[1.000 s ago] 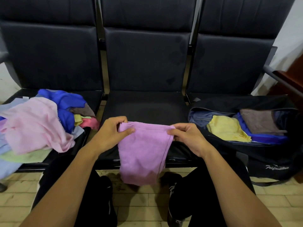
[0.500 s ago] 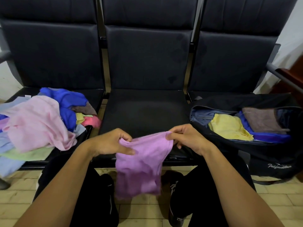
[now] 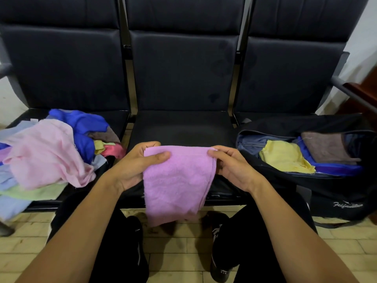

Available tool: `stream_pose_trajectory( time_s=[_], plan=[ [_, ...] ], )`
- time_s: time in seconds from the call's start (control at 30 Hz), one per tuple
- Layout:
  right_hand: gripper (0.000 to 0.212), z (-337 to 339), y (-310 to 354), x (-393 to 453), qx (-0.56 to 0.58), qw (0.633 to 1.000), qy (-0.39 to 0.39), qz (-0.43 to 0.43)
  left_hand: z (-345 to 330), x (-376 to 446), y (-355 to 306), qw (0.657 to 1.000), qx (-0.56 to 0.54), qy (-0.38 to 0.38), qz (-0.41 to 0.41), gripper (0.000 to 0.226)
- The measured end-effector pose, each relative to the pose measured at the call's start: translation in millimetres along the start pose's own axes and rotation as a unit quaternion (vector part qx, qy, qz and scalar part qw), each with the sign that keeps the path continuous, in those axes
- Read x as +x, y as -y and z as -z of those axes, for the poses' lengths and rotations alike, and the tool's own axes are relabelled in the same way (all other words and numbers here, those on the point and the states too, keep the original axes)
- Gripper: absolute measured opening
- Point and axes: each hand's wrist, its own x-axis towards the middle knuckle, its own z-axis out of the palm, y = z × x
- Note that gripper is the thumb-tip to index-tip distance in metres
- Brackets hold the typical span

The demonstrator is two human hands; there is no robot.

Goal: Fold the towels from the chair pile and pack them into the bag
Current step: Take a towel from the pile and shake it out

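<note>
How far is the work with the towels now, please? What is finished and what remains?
Done: folded towels, a yellow one and a brown one among them, already lie in the open bag on the right seat. In hand: the left hand and right hand each pinch a top corner of the purple towel, which hangs half folded. Left: the loose pile on the left seat still holds many towels.

Looks like a waiting area or lobby rather than a home. Shown by a row of three joined black padded seats (image 3: 183,82) on one frame, with a metal armrest (image 3: 344,86) at the far right end. Underfoot, a worn pale tiled floor (image 3: 179,254). Behind, a plain whitish wall (image 3: 359,35); at right, a dark wooden edge (image 3: 365,92).
</note>
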Motion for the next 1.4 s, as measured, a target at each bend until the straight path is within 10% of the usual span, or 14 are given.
stream_pose_trajectory(
  time_s=[0.17, 0.33, 0.83, 0.97, 1.13, 1.4],
  plan=[
    [0.057, -12, -18, -2, -0.078, 0.985, 0.134, -0.07, -10, -3, -8, 0.995, -0.096, -0.002, -0.016, 0.027],
    [0.037, -27, -42, -1, -0.214, 0.948, 0.195, -0.131, -17, -7, -13, 0.982, -0.175, -0.06, -0.036, 0.016],
    [0.07, -38, -39, 4, -0.028, 0.988, 0.078, -0.133, 8, -5, -13, 0.929, -0.322, -0.164, -0.082, 0.032],
    [0.012, -42, -33, -6, 0.008, 0.971, 0.111, -0.212, 10, -3, -11, 0.919, -0.34, -0.182, -0.082, 0.04],
    [0.023, -41, -29, -7, 0.042, 0.975, 0.122, -0.179, 15, 0, -10, 0.91, -0.362, -0.198, -0.042, 0.014],
    [0.044, -38, -21, -3, 0.127, 0.984, 0.051, -0.114, 8, 8, -2, 0.896, -0.393, -0.208, -0.023, 0.034]
  ],
)
